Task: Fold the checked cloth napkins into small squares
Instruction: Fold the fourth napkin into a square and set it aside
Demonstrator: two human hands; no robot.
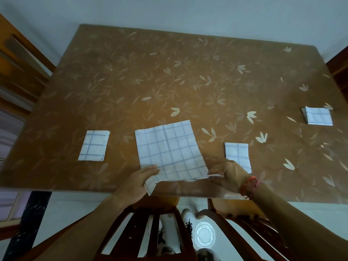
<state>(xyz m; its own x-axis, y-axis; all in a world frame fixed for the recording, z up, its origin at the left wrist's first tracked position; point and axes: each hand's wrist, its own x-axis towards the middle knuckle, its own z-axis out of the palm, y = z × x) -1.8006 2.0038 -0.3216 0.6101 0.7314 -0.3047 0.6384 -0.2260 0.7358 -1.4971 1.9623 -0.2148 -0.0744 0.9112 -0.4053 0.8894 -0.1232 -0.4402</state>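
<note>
Head view, closest first: what have the hands got?

— Just past the chair (150, 232) backs, both are at the near edge of the worktop (169, 72). The left hand (140, 180) grips the near-left corner of the open napkin (169, 149), and the right hand (228, 173) pinches the near-right corner.

— Is the cloth up in the air?

— Only its near edge is raised. The rest lies flat and creased on the worktop, centre front, one layer thick as far as I can see.

— So no fold in it yet?

— None that shows. I'd say the first fold, near edge carried over to the far edge, is about to begin.

— And what is finished?

— Three pieces look done. The left square (94, 146) lies beside the napkin, apart from it. The right square (237, 153) lies on the other side, its near corner hidden behind the right hand. The far square (318, 118) sits further back, towards the right edge.

— How far along, then?

— Three of the four visible are folded small, and the fourth needs all its folds. Whether more wait out of view, I cannot tell.
</note>
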